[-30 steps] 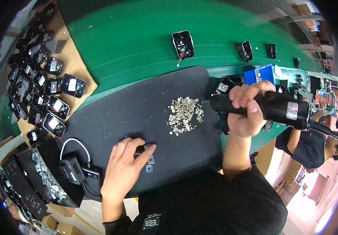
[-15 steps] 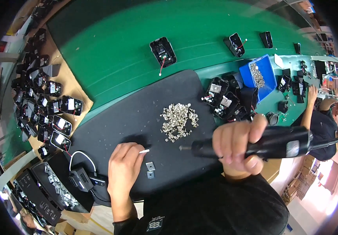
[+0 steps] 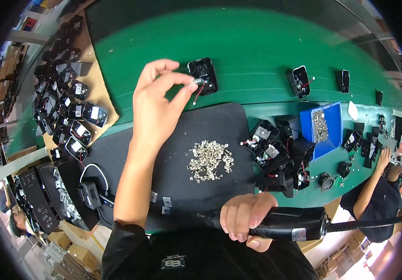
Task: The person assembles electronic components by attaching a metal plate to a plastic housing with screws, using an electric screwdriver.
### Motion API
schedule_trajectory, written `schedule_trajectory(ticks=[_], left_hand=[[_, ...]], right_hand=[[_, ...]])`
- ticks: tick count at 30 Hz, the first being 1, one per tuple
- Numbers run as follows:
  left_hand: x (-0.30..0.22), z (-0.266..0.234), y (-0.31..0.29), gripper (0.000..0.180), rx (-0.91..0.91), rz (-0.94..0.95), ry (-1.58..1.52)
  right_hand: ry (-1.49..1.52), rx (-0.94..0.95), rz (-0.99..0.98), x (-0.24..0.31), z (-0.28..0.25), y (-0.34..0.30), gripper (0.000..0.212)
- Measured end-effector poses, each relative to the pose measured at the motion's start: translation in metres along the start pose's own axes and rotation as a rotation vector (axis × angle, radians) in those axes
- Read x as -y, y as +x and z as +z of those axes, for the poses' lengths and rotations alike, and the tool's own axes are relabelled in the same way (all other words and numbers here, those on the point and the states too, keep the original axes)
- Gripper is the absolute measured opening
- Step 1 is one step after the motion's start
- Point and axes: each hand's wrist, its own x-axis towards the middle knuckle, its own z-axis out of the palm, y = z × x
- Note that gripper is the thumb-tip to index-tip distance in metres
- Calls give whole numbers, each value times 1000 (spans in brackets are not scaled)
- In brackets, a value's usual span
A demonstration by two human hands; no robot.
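Note:
My left hand [image 3: 156,105] reaches out over the green surface, thumb and forefinger pinched on a small silvery metal piece [image 3: 198,81]. The fingertips are right at an open black plastic housing [image 3: 208,70] with a red wire and white plug, partly covering its near left side. Low over the front of the black mat [image 3: 117,154], my right hand [image 3: 245,219] is wrapped around a black electric screwdriver [image 3: 289,223], its bit pointing left. Between my arms lies a pile of silvery screws [image 3: 210,161]. Several small square metal plates [image 3: 167,201] rest near my left forearm.
Many black housings [image 3: 89,114] crowd the cardboard at left, beside a black box of metal pieces [image 3: 65,196]. More housings [image 3: 271,151] stack right of the mat, next to a blue bin [image 3: 331,144] of screws. Another person's arm [image 3: 373,179] works at far right.
My left hand has gone from the mat up and away to the housing on the green surface, carrying the small piece. My right hand has lowered the screwdriver leftward and nearer my body.

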Motion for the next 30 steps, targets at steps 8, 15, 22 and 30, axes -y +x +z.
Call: schedule_trajectory(ticks=[8,15,22,30], left_hand=[[19,32,17,14,33,58,168],[15,34,29,30,0,-173,-101],[11,-16,18,24,238,-272,122],[-8,-86,-103,22,243,-248,150]], right_hand=[[66,-49,47,6,-6,4,48],[62,-84,66,3,-6,4,47],[54,-29,101,2,-3,6,43],[-138,-156,94,3,6,13,34]])
